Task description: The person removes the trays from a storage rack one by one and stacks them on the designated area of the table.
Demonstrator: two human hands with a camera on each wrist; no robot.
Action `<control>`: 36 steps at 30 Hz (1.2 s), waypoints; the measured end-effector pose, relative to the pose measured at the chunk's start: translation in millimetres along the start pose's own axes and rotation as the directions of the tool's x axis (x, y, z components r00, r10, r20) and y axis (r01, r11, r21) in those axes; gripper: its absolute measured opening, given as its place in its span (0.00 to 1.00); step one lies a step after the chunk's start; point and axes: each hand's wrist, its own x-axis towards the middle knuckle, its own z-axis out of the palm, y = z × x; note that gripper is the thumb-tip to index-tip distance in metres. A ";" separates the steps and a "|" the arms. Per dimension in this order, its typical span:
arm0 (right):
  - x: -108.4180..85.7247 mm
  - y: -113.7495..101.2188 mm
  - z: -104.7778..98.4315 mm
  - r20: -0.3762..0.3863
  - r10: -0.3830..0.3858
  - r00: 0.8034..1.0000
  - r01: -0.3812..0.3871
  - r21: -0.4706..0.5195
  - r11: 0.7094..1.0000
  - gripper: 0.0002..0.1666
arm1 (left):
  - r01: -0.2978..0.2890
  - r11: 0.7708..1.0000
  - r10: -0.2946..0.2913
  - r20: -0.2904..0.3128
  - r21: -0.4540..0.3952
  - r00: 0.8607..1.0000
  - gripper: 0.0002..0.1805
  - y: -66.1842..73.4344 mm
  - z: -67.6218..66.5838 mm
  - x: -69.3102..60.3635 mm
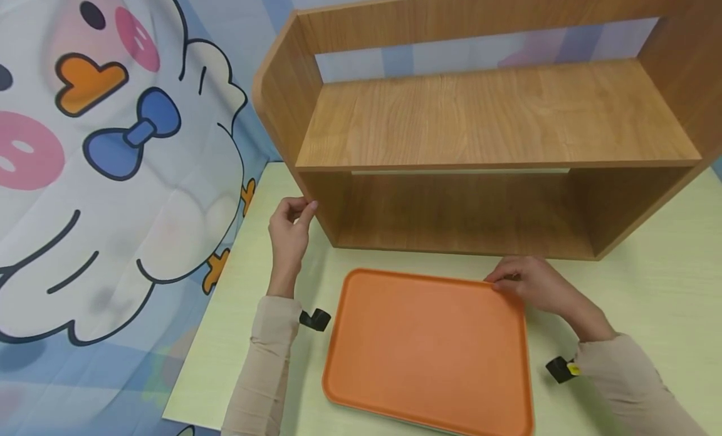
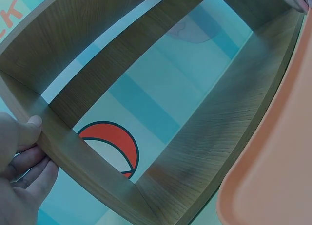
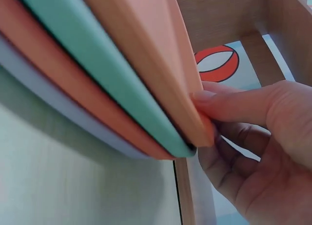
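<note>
A wooden two-tier shelf [image 1: 479,119] stands on the table. At its left side panel my left hand [image 1: 289,238] pinches the front edge between thumb and fingers, as the left wrist view also shows. In front of the shelf lies an orange tray [image 1: 429,348], the top one of a stack. My right hand [image 1: 533,284] pinches the far right corner of this top tray, thumb above and fingers below. Beneath it, the right wrist view shows a green tray [image 3: 105,71], a reddish-orange tray [image 3: 73,84] and a greyish-purple tray [image 3: 63,105].
The pale green table [image 1: 225,361] ends at a left edge beside a cloth backdrop [image 1: 186,192] printed with a cartoon bird. A small black wrist camera [image 1: 316,319] sits by the left sleeve, another black camera [image 1: 561,369] by the right sleeve.
</note>
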 end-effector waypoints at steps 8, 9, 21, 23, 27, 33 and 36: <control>-1.4 3.9 4.1 -0.019 0.007 1.000 -0.007 0.026 1.000 0.10 | -0.003 1.000 0.003 -0.002 -0.006 1.000 0.13 1.1 -0.2 0.2; -1.5 4.1 4.3 -0.020 0.008 1.000 -0.007 0.031 0.999 0.10 | -0.003 1.000 0.003 -0.002 -0.005 1.000 0.13 1.2 -0.4 0.1; -2.9 7.9 7.2 -0.036 0.033 0.999 -0.030 0.080 0.996 0.08 | -0.062 0.998 0.062 -0.025 0.003 0.998 0.14 -34.0 5.5 18.5; -3.1 7.9 7.3 -0.033 0.035 0.999 -0.033 0.082 0.996 0.08 | -0.074 0.997 0.074 -0.021 0.021 0.997 0.14 -33.3 5.2 17.4; -4.3 4.1 3.0 0.019 0.076 0.997 -0.077 0.091 0.993 0.09 | -0.111 0.991 0.111 -0.002 0.080 0.994 0.15 -31.9 4.3 10.9; -8.1 -9.0 -5.0 0.052 0.122 0.991 -0.126 0.098 0.987 0.18 | -0.197 0.967 0.190 0.063 0.160 0.980 0.20 -30.3 2.6 -4.8; -10.0 -17.9 -6.2 0.001 0.123 0.992 -0.122 0.085 0.989 0.21 | -0.209 0.949 0.181 0.137 0.234 0.974 0.29 -26.7 3.8 -14.4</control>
